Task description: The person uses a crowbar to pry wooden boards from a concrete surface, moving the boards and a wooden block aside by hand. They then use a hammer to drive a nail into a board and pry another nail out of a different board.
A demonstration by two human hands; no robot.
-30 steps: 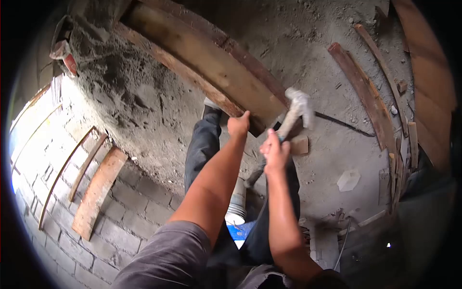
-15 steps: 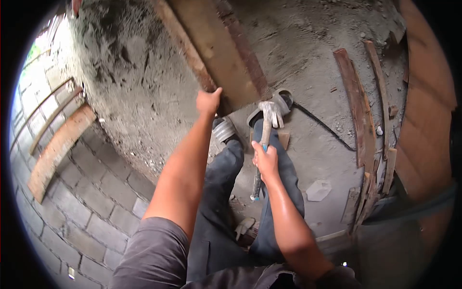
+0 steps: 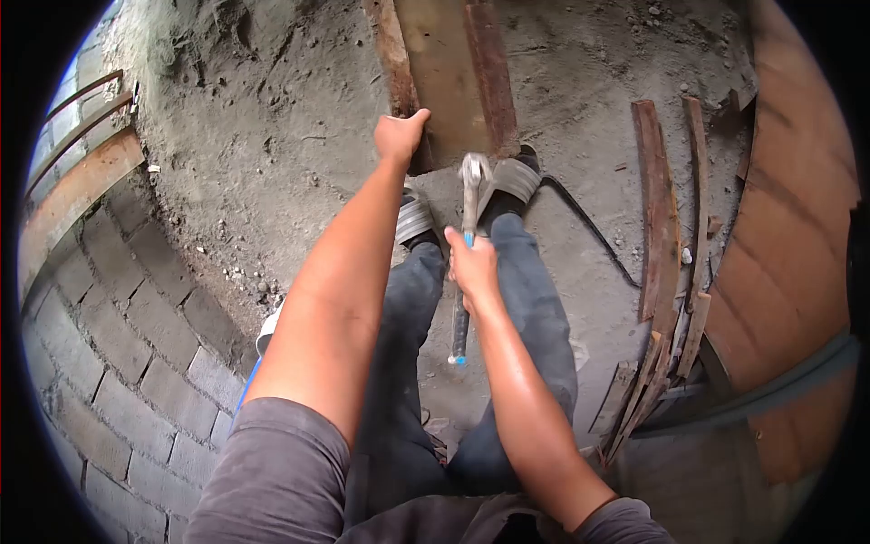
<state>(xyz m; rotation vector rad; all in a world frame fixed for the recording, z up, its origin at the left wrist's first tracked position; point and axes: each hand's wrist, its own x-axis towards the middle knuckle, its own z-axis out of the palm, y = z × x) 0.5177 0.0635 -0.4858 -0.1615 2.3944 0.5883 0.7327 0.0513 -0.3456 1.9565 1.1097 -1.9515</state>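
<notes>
My left hand (image 3: 401,138) is closed around the near left corner of a wooden panel (image 3: 442,63), thumb lying over the edge. Reddish-brown battens run along both sides of this panel, the left batten (image 3: 391,50) right at my fingers. In my right hand (image 3: 475,272) is a hammer (image 3: 469,204), gripped mid-handle, its taped grip end pointing back toward me. The hammer's blurred head is close to the panel's near end, between my sandalled feet.
A dark crowbar-like rod (image 3: 594,231) lies right of my right foot. Further right are loose wooden strips (image 3: 651,199) and a large brown sheet (image 3: 788,236). Dusty ground with rubble surrounds my feet. A concrete-block wall (image 3: 136,363) stands at left.
The hammer and my right hand have moved left in view, the head now nearer the panel's end. My left hand keeps its hold. The camera has shifted, and the panel appears more upright.
</notes>
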